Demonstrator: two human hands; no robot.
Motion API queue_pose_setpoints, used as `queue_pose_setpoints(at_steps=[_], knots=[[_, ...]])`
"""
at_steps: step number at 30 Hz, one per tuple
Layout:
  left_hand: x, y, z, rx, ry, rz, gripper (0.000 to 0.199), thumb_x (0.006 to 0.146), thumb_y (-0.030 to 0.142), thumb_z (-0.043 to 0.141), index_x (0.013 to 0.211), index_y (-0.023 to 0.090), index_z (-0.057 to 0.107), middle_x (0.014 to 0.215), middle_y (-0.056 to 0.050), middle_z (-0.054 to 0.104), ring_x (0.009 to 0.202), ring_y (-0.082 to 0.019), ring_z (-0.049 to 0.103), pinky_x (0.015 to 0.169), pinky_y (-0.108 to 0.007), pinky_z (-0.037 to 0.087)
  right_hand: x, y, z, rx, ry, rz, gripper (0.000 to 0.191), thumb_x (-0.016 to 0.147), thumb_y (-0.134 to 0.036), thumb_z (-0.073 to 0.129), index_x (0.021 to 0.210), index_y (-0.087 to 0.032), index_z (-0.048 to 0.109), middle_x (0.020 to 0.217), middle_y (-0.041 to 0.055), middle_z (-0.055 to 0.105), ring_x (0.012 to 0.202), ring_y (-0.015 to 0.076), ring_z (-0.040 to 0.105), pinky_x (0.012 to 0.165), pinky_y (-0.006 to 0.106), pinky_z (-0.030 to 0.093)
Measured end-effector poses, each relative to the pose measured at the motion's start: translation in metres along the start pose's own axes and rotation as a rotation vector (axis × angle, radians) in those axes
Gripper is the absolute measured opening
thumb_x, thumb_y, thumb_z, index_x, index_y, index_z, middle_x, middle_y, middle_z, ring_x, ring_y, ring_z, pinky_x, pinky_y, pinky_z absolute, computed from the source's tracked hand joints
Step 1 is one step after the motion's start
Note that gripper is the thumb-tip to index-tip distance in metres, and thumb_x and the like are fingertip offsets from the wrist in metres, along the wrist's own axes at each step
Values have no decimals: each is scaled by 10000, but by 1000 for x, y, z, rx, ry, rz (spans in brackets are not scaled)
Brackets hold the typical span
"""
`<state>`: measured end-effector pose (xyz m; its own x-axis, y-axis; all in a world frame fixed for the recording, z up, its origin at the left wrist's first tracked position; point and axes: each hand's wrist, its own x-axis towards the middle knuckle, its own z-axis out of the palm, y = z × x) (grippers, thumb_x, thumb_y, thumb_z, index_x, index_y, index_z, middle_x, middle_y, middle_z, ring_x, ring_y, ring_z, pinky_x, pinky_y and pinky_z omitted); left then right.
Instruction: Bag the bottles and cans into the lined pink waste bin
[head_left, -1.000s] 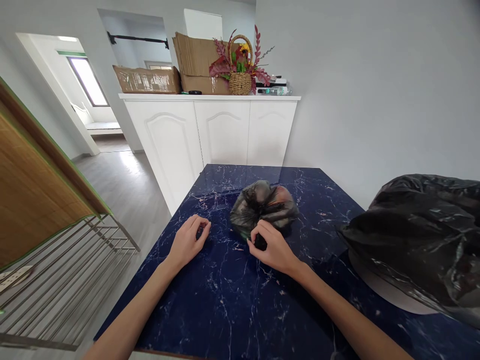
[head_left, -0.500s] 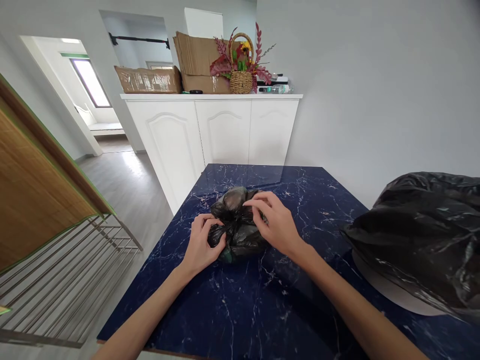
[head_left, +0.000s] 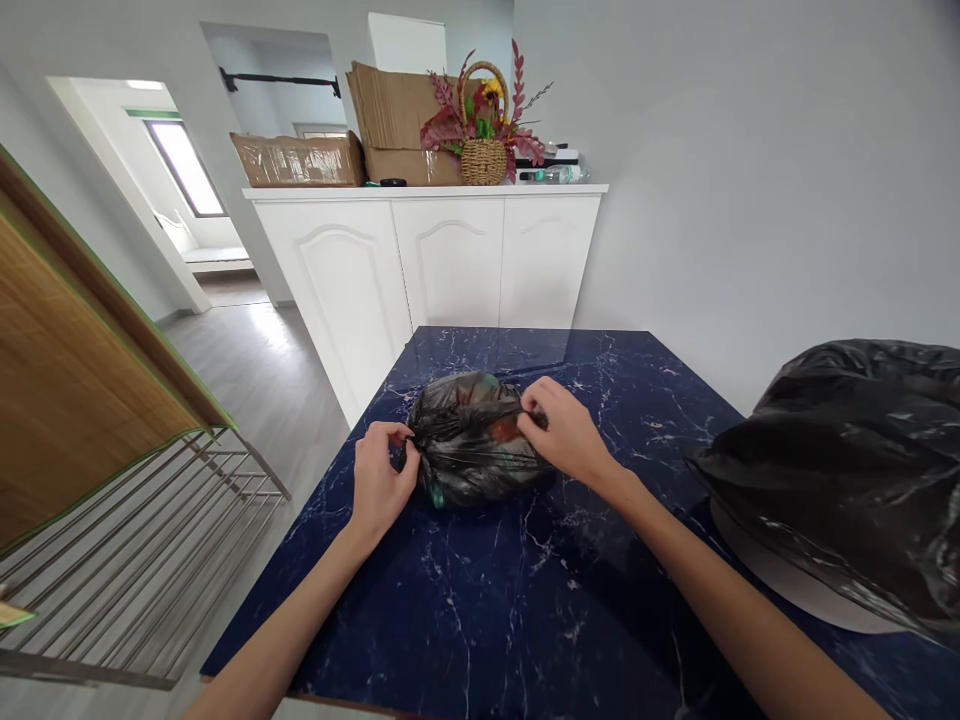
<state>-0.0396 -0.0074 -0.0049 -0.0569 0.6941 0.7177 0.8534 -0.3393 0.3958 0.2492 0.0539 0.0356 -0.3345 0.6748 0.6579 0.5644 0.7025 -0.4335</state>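
I have the small black bag at the centre of the frame, on the blue worktop. My left hand pinches its gathered left end; the fingers of my right hand grip plastic at its right side. A larger black bag sits at frame right.

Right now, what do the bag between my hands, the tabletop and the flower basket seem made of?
The bag: thin black plastic, glossy and slightly see-through; its wrinkles shine and colours show through. The tabletop: dark blue, white-veined and shiny with reflections; marble or a marble-look sheet, I can't tell which. The flower basket: matt tan woven strands, perhaps wicker or straw.
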Motion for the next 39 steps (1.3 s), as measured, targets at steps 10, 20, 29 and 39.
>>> queue_pose_setpoints(at_steps=[10,20,29,39], knots=[[6,-14,-3,43,231,17,324,969,227,585,1264,224,450,1212,-147,563,1125,-310,624,881,-487,562,-27,23,-16,61,500,347,95,972,-330,521,975,-255,463,948,68,569,877,253,592,753,394,522],[17,35,-7,124,-322,508,320,993,251,596,1313,238,593,1195,-98,771,1126,-284,725,1195,-563,397,-25,-44,-1,-15,-180,-407,394,1050,-147,484,1427,-224,567,1389,148,673,1297,303,625,1126,531,506],[10,9,-40,91,-326,441,205,1063,243,484,1189,239,647,705,40,717,594,-173,621,985,-445,494,-20,-10,-1,-32,-393,-328,169,1080,-363,638,1079,-215,719,831,34,696,894,241,641,917,413,505],[5,27,-79,39,-562,475,205,994,366,672,815,278,717,808,-10,694,825,-212,662,1027,-463,476,-46,-38,-26,119,-510,-303,228,1085,-364,649,904,-229,618,808,-6,618,791,185,545,815,343,441]])
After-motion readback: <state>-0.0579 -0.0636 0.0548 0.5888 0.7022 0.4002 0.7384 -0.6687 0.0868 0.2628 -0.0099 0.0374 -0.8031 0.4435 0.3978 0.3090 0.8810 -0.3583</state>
